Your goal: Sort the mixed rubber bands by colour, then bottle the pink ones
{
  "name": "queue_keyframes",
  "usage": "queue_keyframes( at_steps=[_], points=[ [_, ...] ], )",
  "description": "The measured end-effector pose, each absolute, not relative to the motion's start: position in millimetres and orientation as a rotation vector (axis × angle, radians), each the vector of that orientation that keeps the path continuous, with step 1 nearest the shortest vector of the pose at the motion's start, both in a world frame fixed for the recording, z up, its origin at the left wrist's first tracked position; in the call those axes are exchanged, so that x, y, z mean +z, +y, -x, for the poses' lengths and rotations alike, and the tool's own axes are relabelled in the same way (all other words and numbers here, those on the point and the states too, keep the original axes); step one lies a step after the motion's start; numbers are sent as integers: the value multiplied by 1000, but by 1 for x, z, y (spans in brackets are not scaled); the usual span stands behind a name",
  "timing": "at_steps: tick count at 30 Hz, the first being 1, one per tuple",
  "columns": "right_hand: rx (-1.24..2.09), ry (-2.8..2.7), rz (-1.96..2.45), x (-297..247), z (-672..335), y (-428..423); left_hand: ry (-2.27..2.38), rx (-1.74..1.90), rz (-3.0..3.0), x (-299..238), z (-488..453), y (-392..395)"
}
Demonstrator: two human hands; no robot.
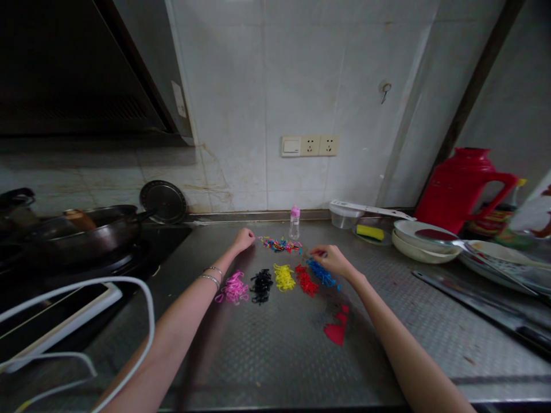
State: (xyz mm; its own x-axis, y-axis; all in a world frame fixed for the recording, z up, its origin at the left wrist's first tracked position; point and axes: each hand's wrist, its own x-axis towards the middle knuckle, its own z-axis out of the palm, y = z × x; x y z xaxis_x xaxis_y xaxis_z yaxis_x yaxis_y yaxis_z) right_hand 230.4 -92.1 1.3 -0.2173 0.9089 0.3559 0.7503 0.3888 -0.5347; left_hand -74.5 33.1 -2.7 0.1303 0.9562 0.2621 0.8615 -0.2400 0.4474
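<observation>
My left hand is pinched at the left end of a mixed-colour heap of small rubber bands; a thin pinkish strand shows by its fingertips, too small to make out. Over the blue rubber bands is my right hand, its fingers closed together, and whatever lies between them is hidden. Sorted piles run in a row nearer me: pink bands, black bands, yellow bands and red bands. Behind the mixed heap stands a small clear bottle with a pink cap.
A red torn patch lies on the metal counter. Right: bowls, a long knife, a yellow sponge, a red thermos. Left: a pan on the stove and a white cable.
</observation>
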Motion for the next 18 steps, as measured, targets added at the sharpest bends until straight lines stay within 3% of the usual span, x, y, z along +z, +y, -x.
queue_keyframes(
  at_steps=[18],
  points=[
    [302,-2023,1481,-18,-242,-86,1326,290,-2180,34,140,-82]
  ],
)
